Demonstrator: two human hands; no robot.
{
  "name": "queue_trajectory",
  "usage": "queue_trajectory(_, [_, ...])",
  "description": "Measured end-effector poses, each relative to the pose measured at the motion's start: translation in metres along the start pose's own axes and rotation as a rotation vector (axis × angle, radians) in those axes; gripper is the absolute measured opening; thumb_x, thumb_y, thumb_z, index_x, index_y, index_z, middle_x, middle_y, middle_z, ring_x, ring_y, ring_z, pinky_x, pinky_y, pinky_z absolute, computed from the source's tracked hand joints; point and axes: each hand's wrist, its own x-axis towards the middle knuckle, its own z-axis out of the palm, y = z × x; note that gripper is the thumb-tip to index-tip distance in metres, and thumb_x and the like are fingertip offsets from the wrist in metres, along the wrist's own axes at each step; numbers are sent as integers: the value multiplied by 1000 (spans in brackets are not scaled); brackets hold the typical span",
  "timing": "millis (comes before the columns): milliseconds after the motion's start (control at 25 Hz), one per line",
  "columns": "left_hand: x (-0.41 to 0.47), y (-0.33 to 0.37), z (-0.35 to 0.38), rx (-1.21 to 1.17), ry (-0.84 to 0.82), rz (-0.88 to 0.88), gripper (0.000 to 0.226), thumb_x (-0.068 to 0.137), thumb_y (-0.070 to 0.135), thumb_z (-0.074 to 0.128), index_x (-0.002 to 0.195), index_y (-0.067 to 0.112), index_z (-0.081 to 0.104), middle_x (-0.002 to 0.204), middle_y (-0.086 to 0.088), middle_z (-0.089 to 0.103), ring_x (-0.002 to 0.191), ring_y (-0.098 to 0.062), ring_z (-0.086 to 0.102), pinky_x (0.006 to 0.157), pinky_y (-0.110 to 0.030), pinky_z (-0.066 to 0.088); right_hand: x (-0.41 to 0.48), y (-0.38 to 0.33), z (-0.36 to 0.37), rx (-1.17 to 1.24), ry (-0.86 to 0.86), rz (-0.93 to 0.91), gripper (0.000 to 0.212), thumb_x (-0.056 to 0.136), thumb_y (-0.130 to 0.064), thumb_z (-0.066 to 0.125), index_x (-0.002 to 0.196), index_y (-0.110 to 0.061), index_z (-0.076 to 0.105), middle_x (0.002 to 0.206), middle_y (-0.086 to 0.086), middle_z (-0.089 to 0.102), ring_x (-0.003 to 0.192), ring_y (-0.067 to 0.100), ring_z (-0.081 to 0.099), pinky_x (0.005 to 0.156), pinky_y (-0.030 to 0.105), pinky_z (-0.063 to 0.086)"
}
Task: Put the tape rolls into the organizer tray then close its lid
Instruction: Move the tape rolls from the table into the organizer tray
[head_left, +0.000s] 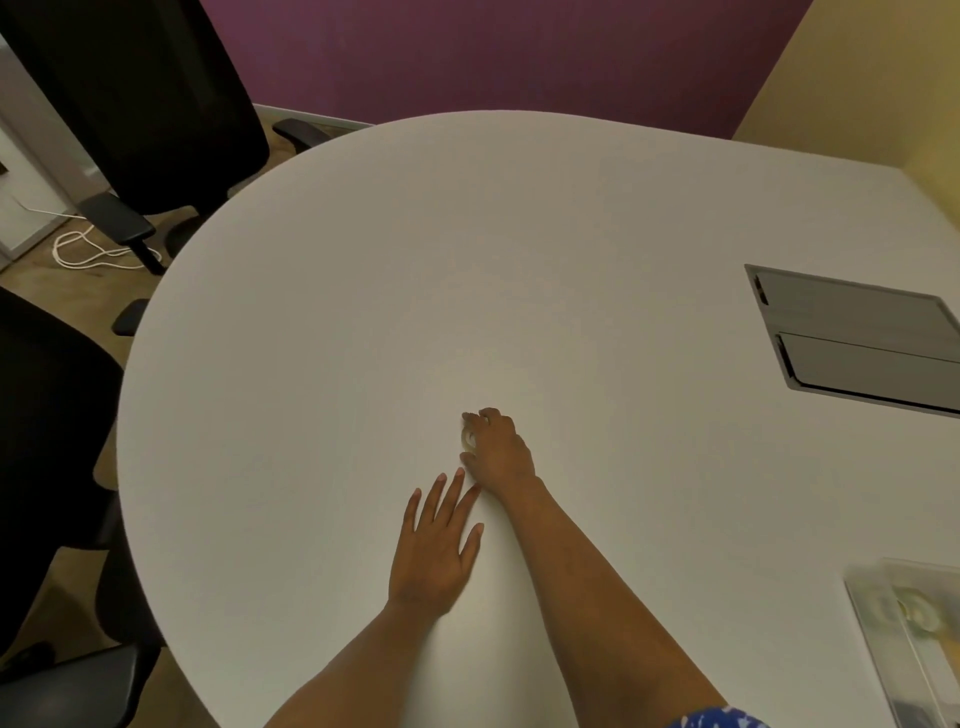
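Observation:
My right hand (498, 449) rests on the white table (363, 312) near its middle, fingers curled around a small pale tape roll (468, 439) that peeks out under the fingertips. Just nearer to me, my left hand (436, 545) lies flat on the tabletop with its fingers spread and holds nothing. The clear plastic organizer tray (872, 639) sits at the lower right edge of the view, partly cut off, with another pale tape roll (919, 613) inside it. Its lid cannot be made out clearly.
A grey cable hatch (857, 338) is set into the table at the right. Black office chairs (135, 104) stand at the far left, another chair (41, 441) at the near left. A white cable (93, 254) lies on the floor.

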Motion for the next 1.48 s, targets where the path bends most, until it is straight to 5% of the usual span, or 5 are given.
queue_trajectory(520, [-2, 5, -6, 1, 24, -15, 52, 98, 41, 26, 147, 24, 34, 157, 3, 26, 145, -23, 25, 116, -31, -8, -25, 31, -23, 55, 134, 101, 49, 92, -12, 55, 139, -15, 43, 142, 8, 42, 129, 24, 41, 91, 36, 51])
queue_trajectory(680, [-4, 16, -4, -40, -31, -81, 54, 103, 40, 22, 152, 28, 4, 160, 7, -10, 150, -17, -7, 112, -29, -26, -51, 62, -43, 83, 185, 165, 49, 92, -14, 57, 139, -17, 43, 142, 6, 41, 129, 24, 40, 92, 38, 51])
queue_trajectory(760, [-10, 29, 0, -20, -59, -111, 56, 102, 42, 18, 152, 27, -5, 160, 5, -15, 149, -16, -13, 116, -34, -21, -68, 82, -54, 117, 217, 191, 49, 91, -14, 57, 138, -17, 44, 142, 6, 41, 130, 25, 40, 93, 38, 51])
queue_trajectory(920, [-30, 77, 11, -49, -95, -121, 57, 103, 40, 16, 151, 24, -8, 161, 4, -15, 149, -14, -14, 121, -39, -12, -113, 132, -75, 152, 286, 244, 49, 91, -13, 58, 138, -17, 45, 141, 6, 42, 130, 24, 39, 93, 38, 50])
queue_trajectory(1480, [-96, 303, 78, -83, -101, -67, 56, 103, 36, 15, 152, 22, -7, 161, 4, -14, 149, -14, -14, 120, -39, -12, -291, 336, -125, 225, 443, 369, 47, 90, -8, 60, 135, -13, 48, 139, 11, 44, 128, 28, 41, 93, 37, 48])
